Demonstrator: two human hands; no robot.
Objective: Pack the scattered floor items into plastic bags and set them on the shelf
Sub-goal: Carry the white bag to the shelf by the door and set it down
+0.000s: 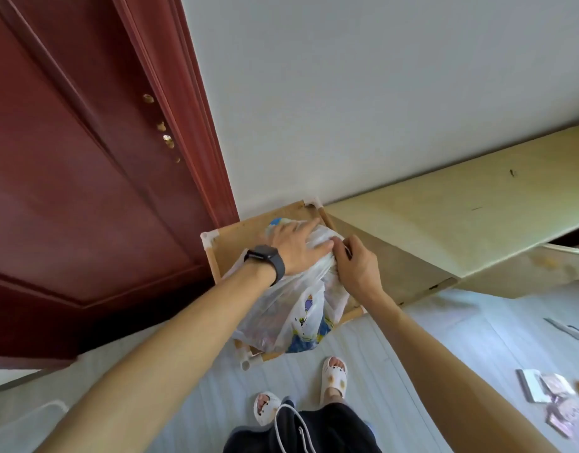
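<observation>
Translucent printed plastic bag (pixel 281 308) on light wooden shelf (pixel 236 237)
Our left hand (pixel 294 246) presses flat on it; our right hand (pixel 357 269) pinches its gathered neck.

To your left stands a dark red door (pixel 69 191), a plain white wall (pixel 363 93) beside it. A pale beige cabinet (pixel 461 223) runs along that wall on your right. Below, white slippers (pixel 334 377) stand on the light plank floor (pixel 445 341).
</observation>
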